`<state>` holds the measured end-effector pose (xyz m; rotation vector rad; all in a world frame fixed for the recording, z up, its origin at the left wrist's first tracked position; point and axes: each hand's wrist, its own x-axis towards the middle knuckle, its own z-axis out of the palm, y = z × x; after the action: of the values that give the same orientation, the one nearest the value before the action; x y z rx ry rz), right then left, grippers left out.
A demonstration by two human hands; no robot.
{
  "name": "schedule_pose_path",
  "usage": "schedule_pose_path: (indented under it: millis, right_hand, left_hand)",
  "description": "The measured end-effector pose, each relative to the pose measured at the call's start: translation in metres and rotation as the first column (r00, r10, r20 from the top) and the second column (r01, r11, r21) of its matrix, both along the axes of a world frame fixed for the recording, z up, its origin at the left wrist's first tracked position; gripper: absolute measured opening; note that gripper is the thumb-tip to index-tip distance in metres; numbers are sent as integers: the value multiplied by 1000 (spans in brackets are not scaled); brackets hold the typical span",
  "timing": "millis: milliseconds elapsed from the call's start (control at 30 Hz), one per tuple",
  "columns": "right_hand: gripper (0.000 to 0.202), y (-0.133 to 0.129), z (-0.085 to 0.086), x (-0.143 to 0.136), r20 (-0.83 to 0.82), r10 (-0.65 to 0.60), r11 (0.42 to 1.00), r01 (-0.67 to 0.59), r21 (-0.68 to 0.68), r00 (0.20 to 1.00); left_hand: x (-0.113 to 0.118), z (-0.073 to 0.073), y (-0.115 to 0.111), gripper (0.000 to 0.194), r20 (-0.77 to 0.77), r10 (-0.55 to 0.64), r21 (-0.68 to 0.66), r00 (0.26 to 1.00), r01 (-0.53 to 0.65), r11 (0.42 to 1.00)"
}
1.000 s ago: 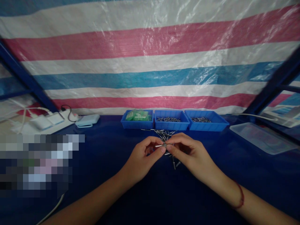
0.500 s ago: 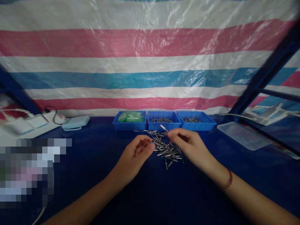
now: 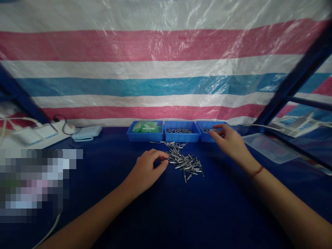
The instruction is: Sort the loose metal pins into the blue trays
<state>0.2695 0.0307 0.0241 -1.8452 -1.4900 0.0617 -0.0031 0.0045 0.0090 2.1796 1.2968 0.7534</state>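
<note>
A loose pile of metal rivets [image 3: 185, 162] lies on the dark blue table. At the pile's left edge, my left hand [image 3: 146, 167] has its thumb and fingertips pinched close together by a rivet end; whether it grips one is too small to tell. My right hand [image 3: 227, 140] is over the right blue bin [image 3: 204, 137], thumb and fingers apart, with nothing seen between them. Rivets show inside that bin and in the middle blue bin [image 3: 182, 137]. The left blue bin [image 3: 145, 137] holds green packets [image 3: 147, 127].
A clear plastic lid [image 3: 272, 148] lies at the right. On the left are a light blue case [image 3: 86, 132], a white power strip [image 3: 49, 138] with plugs and a cable. A striped sheet [image 3: 155, 83] hangs behind, between blue frame posts.
My right hand has moved right and away from me, from above the pile to the right bin, and the rivet it held is gone from its fingers. My left hand has shifted slightly.
</note>
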Motion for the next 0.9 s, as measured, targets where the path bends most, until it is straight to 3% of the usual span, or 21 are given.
schedule_pose_path:
  millis: [133, 300, 467, 633, 767, 900]
  right_hand:
    - [32, -16, -3, -36, 75, 261, 965, -259, -27, 963]
    - [25, -36, -5, -65, 101, 467, 884, -459, -87, 879]
    - [17, -43, -10, -76, 43, 538, 842, -535, -66, 842]
    - [18, -46, -14, -83, -221, 551, 822, -569, -18, 805]
    - [22, -50, -11, -88, -419, 582, 793, -602, 99, 697]
    - [17, -53, -6, -90, -478, 614, 760, -634, 142, 629]
  left_hand:
    - [-3, -6, 5, 21, -222, 6, 101, 975, 17, 995]
    - [-4, -12, 10, 18, -254, -19, 131, 967, 54, 990]
    - [-2, -9, 8, 16, -51, -35, 78, 998, 39, 996]
    - [4, -4, -2, 16, 204, -30, -44, 979, 40, 998]
    - [9, -3, -8, 17, 279, -50, -124, 959, 88, 988]
    - [11, -1, -11, 17, 328, -90, -161, 940, 150, 976]
